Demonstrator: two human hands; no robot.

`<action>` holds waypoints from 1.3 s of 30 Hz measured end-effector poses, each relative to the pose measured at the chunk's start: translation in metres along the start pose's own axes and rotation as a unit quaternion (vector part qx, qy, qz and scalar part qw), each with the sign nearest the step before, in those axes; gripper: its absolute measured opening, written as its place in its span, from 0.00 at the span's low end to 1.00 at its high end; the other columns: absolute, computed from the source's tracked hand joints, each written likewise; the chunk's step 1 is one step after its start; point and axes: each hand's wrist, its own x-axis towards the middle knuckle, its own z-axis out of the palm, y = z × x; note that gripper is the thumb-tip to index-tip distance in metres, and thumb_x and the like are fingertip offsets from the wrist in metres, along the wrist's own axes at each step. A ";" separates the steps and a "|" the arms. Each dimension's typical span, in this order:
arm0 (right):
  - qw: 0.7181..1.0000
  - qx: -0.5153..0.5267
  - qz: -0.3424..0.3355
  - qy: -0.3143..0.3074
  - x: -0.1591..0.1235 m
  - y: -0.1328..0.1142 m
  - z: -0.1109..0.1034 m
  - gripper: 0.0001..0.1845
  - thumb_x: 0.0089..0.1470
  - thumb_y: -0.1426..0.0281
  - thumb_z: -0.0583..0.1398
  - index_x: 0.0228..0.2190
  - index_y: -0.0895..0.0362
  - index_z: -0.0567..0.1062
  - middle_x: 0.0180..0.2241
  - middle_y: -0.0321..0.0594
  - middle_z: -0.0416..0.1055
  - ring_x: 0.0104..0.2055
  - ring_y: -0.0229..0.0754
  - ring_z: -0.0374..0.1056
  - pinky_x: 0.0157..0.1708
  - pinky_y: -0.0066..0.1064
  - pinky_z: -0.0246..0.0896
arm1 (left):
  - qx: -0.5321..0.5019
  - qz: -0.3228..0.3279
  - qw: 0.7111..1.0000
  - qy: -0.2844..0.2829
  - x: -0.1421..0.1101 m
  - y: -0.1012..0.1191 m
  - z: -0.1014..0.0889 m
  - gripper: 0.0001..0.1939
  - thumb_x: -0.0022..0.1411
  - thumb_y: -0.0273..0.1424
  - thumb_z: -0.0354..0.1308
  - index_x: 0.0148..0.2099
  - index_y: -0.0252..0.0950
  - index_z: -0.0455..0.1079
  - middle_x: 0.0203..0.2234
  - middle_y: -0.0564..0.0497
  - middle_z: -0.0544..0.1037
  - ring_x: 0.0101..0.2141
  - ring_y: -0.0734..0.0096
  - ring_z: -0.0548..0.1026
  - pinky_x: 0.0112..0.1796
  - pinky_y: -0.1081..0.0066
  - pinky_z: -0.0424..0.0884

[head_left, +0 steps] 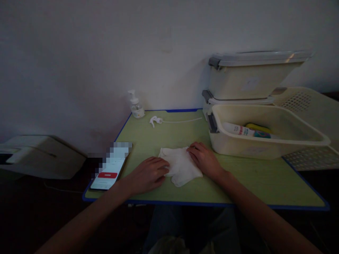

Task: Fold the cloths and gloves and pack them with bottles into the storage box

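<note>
A thin white cloth (181, 165), somewhat wrinkled, lies spread on the green tabletop between my two hands. The fingers of my left hand (150, 174) rest slightly bent on its left edge, the thumb low beside it. On the cloth's upper right edge lie the fingertips of my right hand (205, 160), fingers a little apart. Neither hand lifts the cloth. A white spray trigger head with a thin tube (157, 120) lies beyond the cloth, apart from both hands.
A pump bottle (137, 108) stands at the back left corner. The phone (112, 169) lies by the left edge. On the right, an open cream bin (246, 148) holds a white bottle (238, 129) and a yellow sponge (258, 127). Lidded boxes (243, 81) are stacked behind.
</note>
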 end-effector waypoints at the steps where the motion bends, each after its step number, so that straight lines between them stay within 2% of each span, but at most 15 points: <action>1: 1.000 0.015 0.000 0.007 0.000 0.001 -0.001 0.10 0.56 0.77 0.54 0.36 0.62 0.75 0.37 0.46 0.70 0.40 0.45 0.66 0.41 0.37 0.66 | -0.004 -0.004 1.000 0.002 0.000 0.002 -0.001 0.07 0.58 0.26 0.55 0.40 0.33 0.70 0.42 0.44 0.76 0.43 0.63 0.73 0.44 0.64 0.68; 4: 0.996 0.075 -0.009 0.044 -0.003 0.005 -0.008 0.11 0.56 0.77 0.53 0.37 0.62 0.74 0.38 0.47 0.69 0.40 0.43 0.67 0.41 0.36 0.66 | -0.016 0.010 1.000 0.017 0.001 0.010 -0.003 0.09 0.58 0.27 0.54 0.43 0.33 0.69 0.44 0.43 0.75 0.45 0.62 0.72 0.46 0.63 0.67; 8: 0.986 0.133 -0.053 0.083 -0.017 0.003 -0.029 0.10 0.58 0.75 0.52 0.34 0.61 0.74 0.35 0.45 0.69 0.38 0.42 0.67 0.39 0.34 0.66 | -0.028 0.034 0.998 0.034 0.008 0.026 0.002 0.07 0.60 0.26 0.52 0.41 0.34 0.68 0.40 0.45 0.75 0.40 0.65 0.73 0.42 0.66 0.69; 12: 0.984 0.156 -0.078 0.021 -0.035 -0.005 -0.045 0.09 0.57 0.74 0.54 0.31 0.58 0.74 0.32 0.42 0.69 0.36 0.40 0.67 0.36 0.30 0.65 | -0.048 0.002 0.997 0.052 0.020 0.041 0.013 0.07 0.60 0.26 0.51 0.40 0.33 0.68 0.37 0.45 0.75 0.38 0.66 0.73 0.40 0.66 0.70; 17: 0.981 0.159 -0.078 -0.085 -0.048 -0.007 -0.045 0.06 0.54 0.76 0.57 0.31 0.58 0.75 0.35 0.42 0.70 0.38 0.40 0.67 0.38 0.30 0.63 | -0.065 -0.058 0.995 0.047 0.032 0.050 0.020 0.08 0.57 0.30 0.57 0.40 0.32 0.69 0.35 0.46 0.74 0.38 0.63 0.72 0.40 0.65 0.71; 20: 0.977 0.174 -0.059 -0.109 -0.052 -0.005 -0.043 0.06 0.54 0.75 0.58 0.33 0.58 0.75 0.37 0.43 0.69 0.40 0.40 0.66 0.40 0.31 0.63 | -0.036 -0.088 0.994 0.046 0.035 0.053 0.022 0.12 0.54 0.35 0.61 0.38 0.33 0.69 0.36 0.45 0.74 0.38 0.60 0.72 0.40 0.62 0.71; 22: 0.977 0.176 -0.054 -0.108 -0.054 -0.005 -0.042 0.06 0.53 0.75 0.58 0.33 0.58 0.75 0.37 0.43 0.69 0.41 0.41 0.66 0.41 0.31 0.62 | -0.005 -0.092 0.995 0.045 0.036 0.055 0.023 0.10 0.55 0.34 0.59 0.37 0.33 0.69 0.35 0.45 0.74 0.37 0.60 0.72 0.39 0.61 0.71; 26: 0.979 0.166 -0.058 -0.099 -0.056 -0.004 -0.039 0.05 0.53 0.75 0.58 0.33 0.57 0.74 0.36 0.43 0.68 0.40 0.41 0.65 0.40 0.31 0.63 | 0.053 -0.078 0.995 0.026 0.036 0.057 0.023 0.04 0.60 0.29 0.54 0.37 0.34 0.68 0.33 0.47 0.74 0.34 0.62 0.72 0.36 0.62 0.70; 33: 0.989 0.094 -0.093 -0.070 -0.058 -0.009 -0.036 0.10 0.55 0.74 0.57 0.40 0.58 0.73 0.36 0.44 0.69 0.38 0.42 0.66 0.39 0.33 0.64 | 0.114 -0.027 0.993 -0.012 0.027 0.060 0.016 0.08 0.59 0.21 0.51 0.41 0.31 0.67 0.36 0.44 0.75 0.34 0.63 0.72 0.33 0.65 0.68; 36: 0.991 0.045 -0.112 -0.065 -0.058 -0.012 -0.038 0.11 0.56 0.74 0.55 0.41 0.56 0.74 0.35 0.43 0.68 0.36 0.41 0.65 0.37 0.33 0.65 | 0.116 -0.035 0.992 -0.017 0.024 0.061 0.013 0.08 0.59 0.20 0.50 0.40 0.32 0.67 0.35 0.44 0.75 0.34 0.63 0.72 0.35 0.65 0.68; 39: 0.991 0.013 -0.121 -0.053 -0.059 -0.014 -0.038 0.12 0.56 0.75 0.55 0.42 0.55 0.73 0.35 0.43 0.69 0.36 0.41 0.65 0.36 0.34 0.65 | 0.083 -0.069 0.994 -0.005 0.023 0.058 0.011 0.07 0.60 0.21 0.50 0.36 0.33 0.68 0.34 0.46 0.75 0.34 0.63 0.72 0.36 0.64 0.69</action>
